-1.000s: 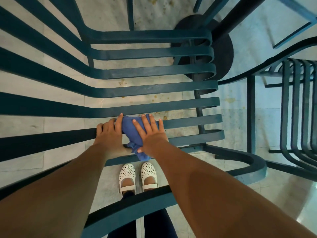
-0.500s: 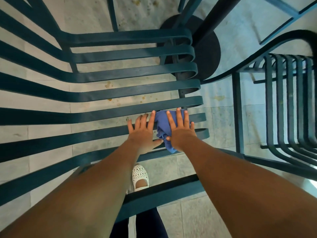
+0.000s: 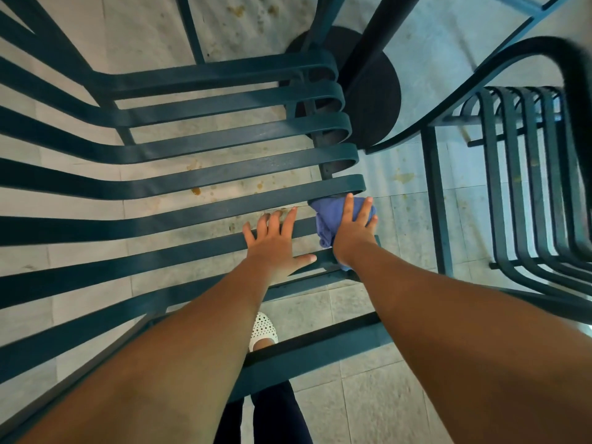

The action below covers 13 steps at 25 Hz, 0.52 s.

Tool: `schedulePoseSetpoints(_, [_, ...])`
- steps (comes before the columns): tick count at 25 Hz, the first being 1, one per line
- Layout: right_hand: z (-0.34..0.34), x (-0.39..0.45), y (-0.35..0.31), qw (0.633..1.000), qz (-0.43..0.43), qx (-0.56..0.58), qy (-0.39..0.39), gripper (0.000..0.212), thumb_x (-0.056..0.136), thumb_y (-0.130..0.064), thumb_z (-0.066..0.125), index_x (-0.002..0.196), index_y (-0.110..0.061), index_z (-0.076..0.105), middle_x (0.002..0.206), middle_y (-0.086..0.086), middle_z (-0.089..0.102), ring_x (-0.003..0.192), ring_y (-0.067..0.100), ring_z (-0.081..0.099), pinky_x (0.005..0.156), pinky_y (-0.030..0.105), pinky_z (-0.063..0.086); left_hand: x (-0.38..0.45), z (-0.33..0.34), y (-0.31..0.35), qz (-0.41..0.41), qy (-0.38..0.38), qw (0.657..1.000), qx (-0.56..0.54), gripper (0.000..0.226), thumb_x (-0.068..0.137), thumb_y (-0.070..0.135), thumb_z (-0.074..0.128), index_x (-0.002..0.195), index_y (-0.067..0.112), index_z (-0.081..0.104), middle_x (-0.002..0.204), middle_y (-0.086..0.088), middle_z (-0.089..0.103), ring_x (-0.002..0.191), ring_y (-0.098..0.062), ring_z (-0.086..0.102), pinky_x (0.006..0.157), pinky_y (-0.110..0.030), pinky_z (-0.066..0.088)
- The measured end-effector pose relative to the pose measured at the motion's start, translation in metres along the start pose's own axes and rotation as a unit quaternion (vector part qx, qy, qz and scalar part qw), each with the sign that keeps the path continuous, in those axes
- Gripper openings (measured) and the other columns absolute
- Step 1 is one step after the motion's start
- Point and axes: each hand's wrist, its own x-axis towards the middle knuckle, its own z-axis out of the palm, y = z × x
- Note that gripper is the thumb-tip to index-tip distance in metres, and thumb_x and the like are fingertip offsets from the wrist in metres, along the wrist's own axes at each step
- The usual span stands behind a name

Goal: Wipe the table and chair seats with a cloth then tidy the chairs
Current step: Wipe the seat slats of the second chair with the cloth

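I look straight down on a dark teal slatted chair seat (image 3: pixel 205 174). A crumpled blue cloth (image 3: pixel 323 219) lies at the right ends of the near slats. My right hand (image 3: pixel 354 227) presses flat on the cloth, fingers straight and spread. To its left, my left hand (image 3: pixel 275 241) rests flat on the bare slats with fingers spread, and it does not touch the cloth. A second teal slatted chair (image 3: pixel 525 174) stands to the right.
The table's dark round base (image 3: pixel 381 100) and its slanting post sit on the stained tile floor beyond the seat. A chair frame bar (image 3: pixel 307 350) crosses near my body, with my white shoe (image 3: pixel 262 330) showing below it. Brown spots mark the tiles under the slats.
Both hands have slid right along the slats. The cloth now sits at the slat ends under my right hand alone, and my left hand has come off it.
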Motion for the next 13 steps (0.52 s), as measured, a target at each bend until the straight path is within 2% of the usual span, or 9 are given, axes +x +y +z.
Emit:
schedulePoseSetpoints(2, [-0.007, -0.001, 0.003, 0.999, 0.022, 0.046, -0.019, 0.102, 0.088, -0.010, 0.060, 0.145, -0.014, -0.025, 0.151, 0.019, -0.028, 0.142, 0.040, -0.006, 0.114, 0.043, 0.022, 0.001, -0.001, 0.000, 0.000, -0.006, 1.000, -0.005, 0.096, 0.080, 0.073, 0.043, 0.148, 0.030, -0.010, 0.156, -0.004, 0.002, 0.143, -0.031, 0.002, 0.111, -0.057, 0.000])
schedulePoseSetpoints(4, [-0.010, -0.004, -0.001, 0.994, 0.029, 0.101, -0.005, 0.089, 0.092, -0.016, 0.051, 0.147, -0.013, -0.019, 0.154, 0.021, -0.016, 0.141, 0.044, 0.002, 0.112, 0.051, 0.024, 0.001, -0.003, 0.001, -0.003, -0.018, 1.000, -0.005, 0.095, 0.080, 0.072, 0.044, 0.148, 0.031, -0.008, 0.156, -0.004, 0.003, 0.143, -0.031, 0.002, 0.111, -0.057, -0.001])
schedulePoseSetpoints(6, [-0.014, -0.007, -0.010, 0.995, 0.053, 0.087, -0.004, 0.087, 0.095, -0.022, 0.047, 0.146, -0.008, -0.022, 0.153, 0.023, -0.016, 0.140, 0.047, -0.002, 0.111, 0.053, 0.026, -0.001, -0.007, 0.001, -0.010, -0.030, 0.999, -0.005, 0.093, 0.082, 0.068, 0.047, 0.149, 0.032, -0.006, 0.156, -0.005, 0.004, 0.143, -0.032, 0.003, 0.111, -0.056, 0.000])
schedulePoseSetpoints(8, [-0.022, -0.015, -0.014, 0.994, 0.071, 0.082, -0.021, 0.089, 0.095, -0.021, 0.049, 0.144, -0.004, -0.023, 0.153, 0.025, -0.014, 0.140, 0.047, -0.003, 0.108, 0.048, 0.029, -0.005, -0.014, 0.003, -0.015, -0.031, 0.999, -0.019, 0.086, 0.085, 0.062, 0.049, 0.149, 0.033, 0.000, 0.156, -0.007, 0.007, 0.142, -0.034, 0.007, 0.113, -0.055, 0.005])
schedulePoseSetpoints(11, [-0.038, -0.039, -0.013, 0.982, 0.027, 0.187, -0.013, 0.078, 0.094, -0.019, 0.052, 0.150, -0.014, -0.001, 0.147, 0.028, 0.018, 0.133, 0.042, 0.029, 0.104, 0.042, 0.036, -0.020, -0.029, 0.008, -0.035, 0.003, 0.994, -0.102, 0.073, 0.088, 0.055, 0.051, 0.148, 0.036, 0.012, 0.154, -0.006, 0.013, 0.137, -0.037, 0.018, 0.112, -0.053, 0.018])
schedulePoseSetpoints(13, [-0.045, -0.066, -0.012, 0.947, -0.016, 0.319, 0.015, 0.069, 0.093, -0.016, 0.052, 0.149, -0.021, 0.012, 0.137, 0.024, 0.033, 0.120, 0.039, 0.045, 0.093, 0.037, 0.042, -0.038, -0.043, 0.014, -0.057, 0.032, 0.987, -0.150, 0.064, 0.091, 0.051, 0.048, 0.147, 0.036, 0.019, 0.153, -0.005, 0.015, 0.136, -0.038, 0.020, 0.109, -0.053, 0.023])
